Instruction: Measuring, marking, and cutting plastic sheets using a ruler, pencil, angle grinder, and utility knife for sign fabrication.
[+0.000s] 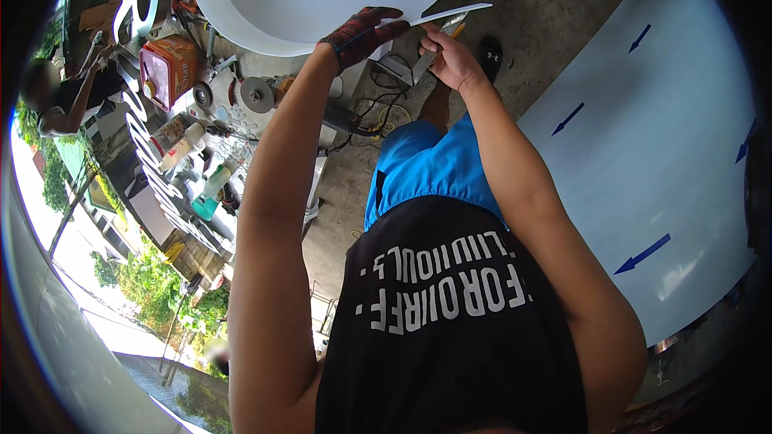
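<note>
your left hand (363, 38), gloved, grips a white strip (452, 14) by its left end, just beside the round white tub (241, 30); the strip slants up to the right. your right hand (455, 63), bare, curls around a slim orange tool (457, 30), kind unclear, just below it. farther right is a white sheet (643, 145) with blue arrows.
</note>
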{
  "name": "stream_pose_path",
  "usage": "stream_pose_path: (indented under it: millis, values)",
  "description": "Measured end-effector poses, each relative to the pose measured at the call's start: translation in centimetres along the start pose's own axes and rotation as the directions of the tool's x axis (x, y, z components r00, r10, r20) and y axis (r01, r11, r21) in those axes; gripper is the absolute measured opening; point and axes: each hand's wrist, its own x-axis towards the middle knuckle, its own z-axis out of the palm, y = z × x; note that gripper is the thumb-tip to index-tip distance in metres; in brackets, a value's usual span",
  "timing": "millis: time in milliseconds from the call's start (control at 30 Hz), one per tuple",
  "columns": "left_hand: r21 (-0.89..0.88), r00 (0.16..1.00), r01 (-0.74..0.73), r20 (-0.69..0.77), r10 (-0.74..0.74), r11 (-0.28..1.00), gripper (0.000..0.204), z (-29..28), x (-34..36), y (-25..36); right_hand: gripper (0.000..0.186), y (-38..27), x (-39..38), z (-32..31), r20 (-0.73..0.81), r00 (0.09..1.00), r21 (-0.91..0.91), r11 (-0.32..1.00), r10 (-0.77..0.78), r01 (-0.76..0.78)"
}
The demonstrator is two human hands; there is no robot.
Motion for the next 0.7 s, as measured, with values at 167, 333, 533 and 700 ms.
stream_pose_path:
  millis: [167, 333, 533, 700]
  values:
    - [-0.020, 1.000, -0.013, 0.010, 0.013, 1.000, 0.057, 0.05, 0.10, -0.44, 0.036, 0.04, -0.08, 0.21, 0.001, 1.000, -0.009, 1.000, -0.013, 0.013]
    - [-0.009, 1.000, -0.013, -0.001, 0.013, 1.000, 0.056, 0.07, 0.19, -0.69, 0.037, 0.07, -0.24, 0.65, -0.024, 1.000, -0.019, 1.000, -0.009, 0.009]
    - [-0.024, 1.000, -0.026, 0.013, 0.026, 0.999, 0.054, 0.02, 0.10, -0.46, 0.037, 0.13, -0.20, 0.49, -0.028, 0.999, -0.008, 1.000, -0.015, 0.015]
    - [-0.021, 1.000, -0.006, 0.015, 0.007, 1.000, 0.059, -0.10, 0.11, -0.59, 0.038, 0.14, -0.24, 0.68, -0.022, 1.000, -0.020, 1.000, -0.017, 0.016]
